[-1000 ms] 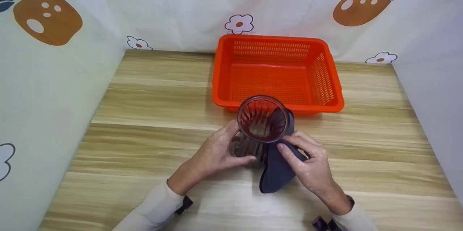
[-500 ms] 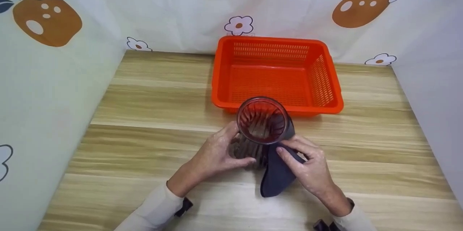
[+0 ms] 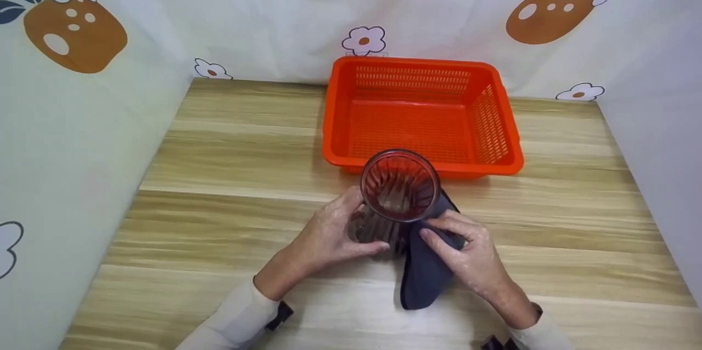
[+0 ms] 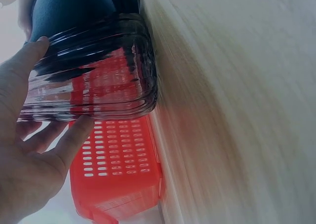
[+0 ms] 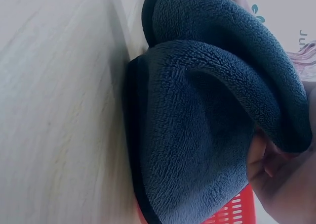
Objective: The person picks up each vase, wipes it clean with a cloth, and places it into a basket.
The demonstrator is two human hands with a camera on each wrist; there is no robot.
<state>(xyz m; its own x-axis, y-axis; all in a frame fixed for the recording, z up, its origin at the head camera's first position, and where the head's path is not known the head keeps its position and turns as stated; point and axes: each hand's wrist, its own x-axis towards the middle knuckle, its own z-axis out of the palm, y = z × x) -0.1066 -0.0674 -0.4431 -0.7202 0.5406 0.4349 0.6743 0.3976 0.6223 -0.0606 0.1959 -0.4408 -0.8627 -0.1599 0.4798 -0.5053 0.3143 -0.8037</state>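
Note:
A clear, ribbed glass vase (image 3: 400,185) stands upright on the table, its round mouth facing up. My left hand (image 3: 329,229) grips its left side, thumb in front and fingers behind; the left wrist view shows the same hold on the vase (image 4: 98,80). My right hand (image 3: 471,251) pinches a dark grey-blue cloth (image 3: 428,273) between thumb and fingers against the vase's right side. In the right wrist view the plush cloth (image 5: 197,110) hangs in folds down to the table and hides the vase.
Right behind the vase is an orange-red plastic basket (image 3: 515,144) with slotted walls and nothing visible inside. The wood-grain table (image 3: 230,163) meets a patterned white wall covering (image 3: 263,21) at the back and sides.
The cloth has slid slightly toward me along the vase's right side, its lower end now nearer. My right hand has shifted a little with it. The left hand and vase hold still.

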